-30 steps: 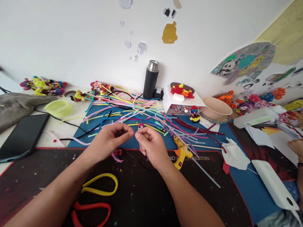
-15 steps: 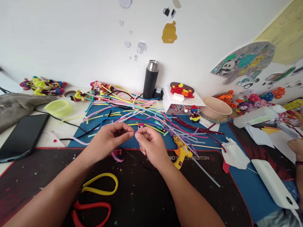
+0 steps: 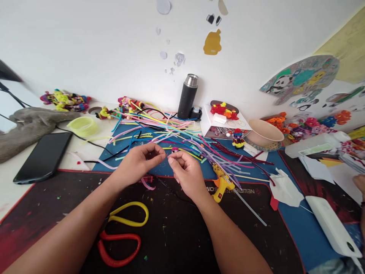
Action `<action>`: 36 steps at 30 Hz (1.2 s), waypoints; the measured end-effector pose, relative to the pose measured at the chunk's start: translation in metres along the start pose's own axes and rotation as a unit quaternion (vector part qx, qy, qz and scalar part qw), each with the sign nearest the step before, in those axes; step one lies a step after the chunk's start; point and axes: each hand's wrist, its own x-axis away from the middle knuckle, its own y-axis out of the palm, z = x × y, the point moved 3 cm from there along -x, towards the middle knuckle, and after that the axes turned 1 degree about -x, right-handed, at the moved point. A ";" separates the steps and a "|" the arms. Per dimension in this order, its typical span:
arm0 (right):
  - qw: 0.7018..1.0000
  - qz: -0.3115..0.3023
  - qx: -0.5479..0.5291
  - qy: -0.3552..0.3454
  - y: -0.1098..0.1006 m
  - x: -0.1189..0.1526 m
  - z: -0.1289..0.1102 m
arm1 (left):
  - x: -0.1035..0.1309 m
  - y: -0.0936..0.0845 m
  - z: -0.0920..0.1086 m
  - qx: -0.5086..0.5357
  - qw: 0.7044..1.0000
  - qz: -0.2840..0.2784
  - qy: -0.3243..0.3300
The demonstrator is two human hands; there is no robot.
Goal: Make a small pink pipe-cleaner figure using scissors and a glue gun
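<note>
My left hand [image 3: 142, 161] and my right hand [image 3: 186, 173] meet almost fingertip to fingertip over the back edge of the black mat [image 3: 176, 236]. Both are closed in a pinch, and whatever lies between the fingertips is too small to name. Behind them spreads a loose pile of coloured pipe cleaners [image 3: 159, 129]. A small figure with a pink top [image 3: 175, 150] shows just beyond my fingers. The yellow glue gun [image 3: 222, 184] lies to the right of my right hand. Scissors with one yellow and one red handle [image 3: 119, 262] rest near my left forearm.
A black phone [image 3: 42, 158] and a yellow-green coil [image 3: 82, 126] are at the left. Along the back stand a black flask [image 3: 188, 97], a white box [image 3: 208, 123] and a pink bowl [image 3: 265, 133]. A white device [image 3: 332, 224] lies right, near another person's hand [image 3: 359, 182].
The whole view has shifted, so the things on the table appear farther right. My fingertips have drawn slightly apart, both hands still pinched.
</note>
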 end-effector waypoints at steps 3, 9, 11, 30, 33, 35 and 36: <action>0.999 -0.010 0.025 -0.023 0.002 0.002 -0.001 | -0.003 -0.004 -0.006 0.020 0.999 0.024 -0.011; 0.986 -0.106 0.106 -0.077 0.027 0.037 -0.010 | -0.010 -0.013 -0.016 0.078 0.995 0.058 -0.033; 0.957 -0.196 0.178 -0.120 0.042 0.053 -0.011 | -0.011 -0.014 -0.017 0.087 0.993 0.065 -0.037; 0.680 -0.356 0.593 -0.243 0.097 0.090 -0.009 | -0.010 -0.020 -0.016 0.135 0.987 0.078 -0.039; 0.686 -0.380 0.591 -0.191 0.094 0.088 -0.015 | -0.010 -0.023 -0.015 0.144 0.985 0.085 -0.038; 0.710 -0.389 0.571 -0.136 0.089 0.087 -0.020 | -0.009 -0.024 -0.014 0.149 0.984 0.090 -0.043; 0.728 -0.386 0.556 -0.108 0.085 0.087 -0.022 | -0.009 -0.024 -0.013 0.152 0.983 0.092 -0.045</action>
